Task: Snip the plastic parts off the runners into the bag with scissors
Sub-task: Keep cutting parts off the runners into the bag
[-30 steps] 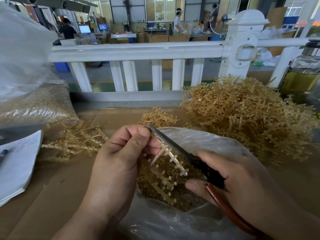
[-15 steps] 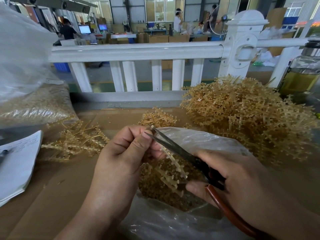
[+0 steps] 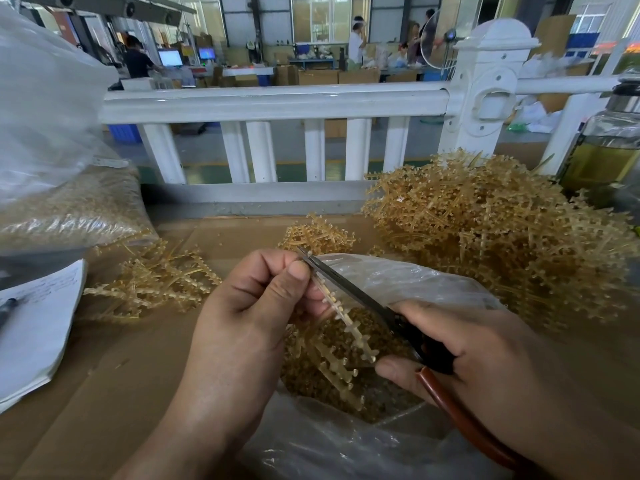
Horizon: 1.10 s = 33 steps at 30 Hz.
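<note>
Your left hand [image 3: 249, 327] pinches the top end of a runner [image 3: 349, 327] between thumb and curled fingers, and the strip hangs over the open bag [image 3: 398, 282] at the table's [image 3: 104, 375] near edge. Your right hand [image 3: 485, 362] curls round the handles of the scissors [image 3: 346, 289]. The blades look closed and lie along the runner's right side, tips just beside your left thumb.

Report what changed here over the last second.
The scissors in the right hand had their blades slightly parted half a second ago; now they lie shut along the runner. The left hand keeps pinching that runner over the bag. The big runner heap stayed put.
</note>
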Motion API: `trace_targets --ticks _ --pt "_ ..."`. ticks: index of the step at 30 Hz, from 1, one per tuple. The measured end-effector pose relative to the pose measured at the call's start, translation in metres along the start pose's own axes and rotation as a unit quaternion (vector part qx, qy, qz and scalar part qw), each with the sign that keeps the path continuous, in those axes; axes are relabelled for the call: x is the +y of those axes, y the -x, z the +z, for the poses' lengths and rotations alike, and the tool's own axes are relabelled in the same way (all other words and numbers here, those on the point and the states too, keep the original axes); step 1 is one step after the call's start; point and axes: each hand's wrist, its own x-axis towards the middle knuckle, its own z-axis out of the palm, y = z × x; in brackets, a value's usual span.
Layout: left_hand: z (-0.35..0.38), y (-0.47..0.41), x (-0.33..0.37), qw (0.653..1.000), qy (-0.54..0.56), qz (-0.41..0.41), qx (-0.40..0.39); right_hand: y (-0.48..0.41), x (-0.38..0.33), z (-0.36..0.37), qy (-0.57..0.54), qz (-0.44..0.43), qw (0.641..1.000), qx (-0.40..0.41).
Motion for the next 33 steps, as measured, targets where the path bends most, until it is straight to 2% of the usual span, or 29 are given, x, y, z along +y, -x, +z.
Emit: trace_targets --ticks 20,33 --pt "0.0012 -0.0003 -0.0024 1.0 0.022 0.005 0.005 -0.0001 -0.0006 0.003 0.011 -0.02 1.0 0.02" --pt "0.0026 0.0008 -0.0023 1.0 0.01 -0.017 0.021 0.0019 -0.0052 0.0052 0.001 0.017 0.999 0.028"
